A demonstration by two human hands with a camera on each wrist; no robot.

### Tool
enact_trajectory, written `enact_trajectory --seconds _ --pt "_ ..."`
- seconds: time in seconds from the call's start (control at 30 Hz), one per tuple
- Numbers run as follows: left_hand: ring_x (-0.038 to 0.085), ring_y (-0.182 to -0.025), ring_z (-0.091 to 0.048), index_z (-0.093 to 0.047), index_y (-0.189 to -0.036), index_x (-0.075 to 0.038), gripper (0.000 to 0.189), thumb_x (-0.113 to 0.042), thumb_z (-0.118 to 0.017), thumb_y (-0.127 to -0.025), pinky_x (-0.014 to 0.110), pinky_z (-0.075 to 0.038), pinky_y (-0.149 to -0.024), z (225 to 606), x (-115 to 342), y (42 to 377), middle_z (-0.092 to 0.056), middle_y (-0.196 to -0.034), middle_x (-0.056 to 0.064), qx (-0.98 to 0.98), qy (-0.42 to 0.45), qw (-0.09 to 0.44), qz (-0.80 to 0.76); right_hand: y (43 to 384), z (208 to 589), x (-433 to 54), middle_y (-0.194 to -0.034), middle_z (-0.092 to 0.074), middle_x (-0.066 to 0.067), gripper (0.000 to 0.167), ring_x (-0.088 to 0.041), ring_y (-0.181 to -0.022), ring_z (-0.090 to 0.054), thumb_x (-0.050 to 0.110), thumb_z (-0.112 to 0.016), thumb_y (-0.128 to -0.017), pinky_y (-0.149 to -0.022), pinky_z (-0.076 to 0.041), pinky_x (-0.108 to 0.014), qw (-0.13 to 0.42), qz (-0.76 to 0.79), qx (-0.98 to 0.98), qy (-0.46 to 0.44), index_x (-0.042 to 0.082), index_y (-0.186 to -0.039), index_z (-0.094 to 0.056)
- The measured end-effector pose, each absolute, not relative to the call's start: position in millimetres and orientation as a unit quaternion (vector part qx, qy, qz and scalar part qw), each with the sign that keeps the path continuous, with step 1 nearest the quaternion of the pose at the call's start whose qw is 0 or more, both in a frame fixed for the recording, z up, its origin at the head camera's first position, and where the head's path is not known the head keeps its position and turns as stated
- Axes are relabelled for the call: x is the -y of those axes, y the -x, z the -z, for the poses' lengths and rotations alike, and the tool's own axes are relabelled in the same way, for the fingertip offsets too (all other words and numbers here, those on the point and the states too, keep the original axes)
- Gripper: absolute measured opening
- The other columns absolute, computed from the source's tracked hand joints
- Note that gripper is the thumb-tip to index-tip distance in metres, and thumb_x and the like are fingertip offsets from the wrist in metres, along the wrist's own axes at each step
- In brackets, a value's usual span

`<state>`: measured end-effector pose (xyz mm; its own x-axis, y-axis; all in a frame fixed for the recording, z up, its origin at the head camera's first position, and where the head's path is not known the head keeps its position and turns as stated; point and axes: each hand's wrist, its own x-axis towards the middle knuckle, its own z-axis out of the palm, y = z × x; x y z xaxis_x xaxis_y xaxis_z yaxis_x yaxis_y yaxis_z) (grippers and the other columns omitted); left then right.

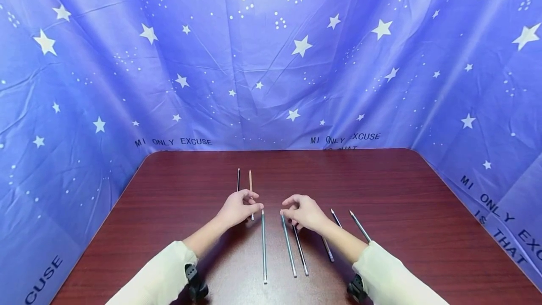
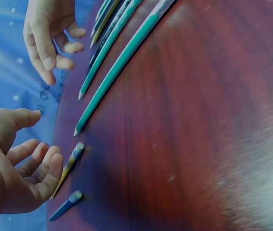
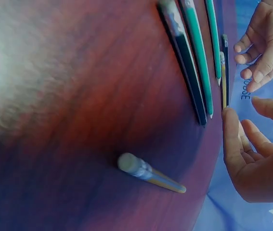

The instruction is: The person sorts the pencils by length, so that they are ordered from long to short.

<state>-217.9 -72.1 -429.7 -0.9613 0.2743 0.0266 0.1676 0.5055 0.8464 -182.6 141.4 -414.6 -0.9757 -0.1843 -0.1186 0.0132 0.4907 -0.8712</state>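
Observation:
My left hand (image 1: 240, 208) hovers over a yellow pencil (image 1: 251, 180) and a dark pencil (image 1: 238, 179), fingers loosely bent, nothing held. A green pencil (image 1: 264, 248) lies just right of its fingertips, tip pointing away. Facing it, my right hand (image 1: 306, 212) is also relaxed and without anything in its grasp, as the right wrist view shows. Near that hand lie a second green pencil (image 1: 288, 246) and a black pencil (image 1: 301, 253). In the right wrist view, a yellow pencil (image 3: 162, 182) with an eraser lies beneath the right hand.
Farther right, a dark pencil (image 1: 336, 218) and another green pencil (image 1: 360, 225) run partly under the right forearm. All rest on a reddish-brown wooden table (image 1: 190, 173). Blue star-printed cloth (image 1: 254, 60) surrounds the table's back and sides.

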Motion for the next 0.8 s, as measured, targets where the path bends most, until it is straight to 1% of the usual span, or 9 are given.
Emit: enact_trajectory --seconds 0.2,0.33,0.5,0.67,0.8 --pt "0.009 -0.067 -0.058 -0.063 -0.104 -0.001 0.033 -0.022 -0.072 -0.079 0.021 -0.051 -0.057 430 69 201 -0.063 -0.082 0.004 -0.869 -0.147 0.085 -0.465 173 418 -141 -0.067 -0.060 -0.008 0.030 -0.012 -0.050 -0.054 0.012 -0.067 -0.083 -0.045 -0.054 -0.029 0.116 0.494 -0.860 0.050 -0.002 -0.108 -0.060" --pt "0.008 -0.065 -0.054 -0.063 -0.102 -0.001 0.033 -0.023 -0.072 -0.078 0.020 -0.047 -0.057 430 65 192 -0.063 -0.080 0.002 -0.881 -0.159 0.080 -0.438 170 422 -139 -0.064 -0.057 -0.003 0.031 -0.010 -0.050 -0.051 0.012 -0.067 -0.083 -0.044 -0.051 -0.025 0.122 0.492 -0.860 0.055 -0.004 -0.108 -0.059" --pt "0.008 -0.068 -0.052 -0.063 -0.101 -0.002 0.033 -0.023 -0.073 -0.078 0.018 -0.045 -0.058 435 63 188 -0.061 -0.078 -0.001 -0.889 -0.170 0.072 -0.418 168 425 -139 -0.063 -0.057 -0.002 0.032 -0.010 -0.049 -0.051 0.013 -0.067 -0.083 -0.043 -0.051 -0.025 0.121 0.486 -0.863 0.060 -0.006 -0.108 -0.060" --pt "0.006 -0.063 -0.051 -0.063 -0.099 -0.002 0.032 -0.022 -0.073 -0.077 0.017 -0.044 -0.056 443 61 186 -0.059 -0.074 -0.002 -0.890 -0.167 0.069 -0.419 167 426 -138 -0.062 -0.057 -0.001 0.033 -0.009 -0.047 -0.051 0.014 -0.068 -0.082 -0.041 -0.051 -0.026 0.112 0.471 -0.873 0.063 -0.006 -0.108 -0.061" --pt "0.005 -0.061 -0.050 -0.063 -0.098 -0.002 0.031 -0.021 -0.074 -0.076 0.016 -0.045 -0.053 447 60 185 -0.059 -0.073 -0.002 -0.893 -0.160 0.063 -0.417 167 428 -136 -0.060 -0.055 0.001 0.034 -0.008 -0.045 -0.048 0.014 -0.068 -0.082 -0.038 -0.046 -0.021 0.106 0.452 -0.884 0.061 -0.005 -0.109 -0.061"
